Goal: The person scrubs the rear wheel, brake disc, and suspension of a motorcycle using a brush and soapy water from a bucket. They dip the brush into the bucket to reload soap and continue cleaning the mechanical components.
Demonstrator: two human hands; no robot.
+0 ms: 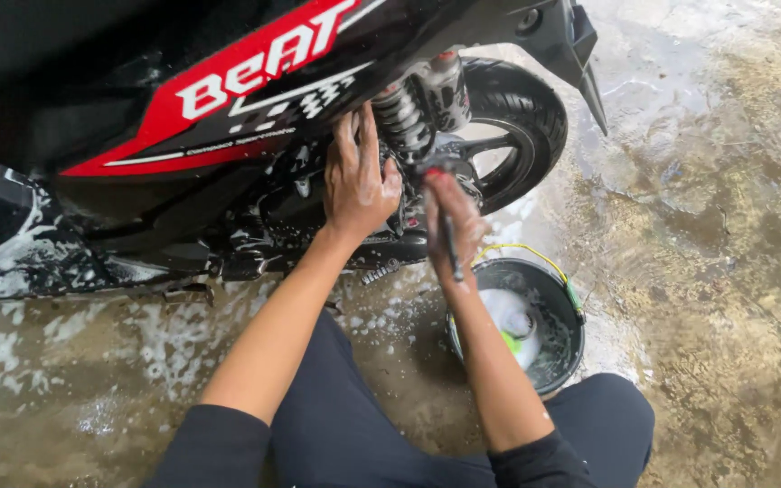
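While crouched beside the black-and-red scooter (pixel 228 117), person braces left hand (pixel 359 176) flat, fingers spread, against the engine area (pixel 318 203) under the side panel, likely for steadiness. Right hand (pixel 452 221) is clamped on a dark-handled brush (pixel 447 230), head poked in by the rear shock spring (pixel 398 117). 1 black bucket (pixel 553 352) of suds sits just beside the knee, near the rear wheel (pixel 522 113). Wet soapy floor (pixel 698 226).
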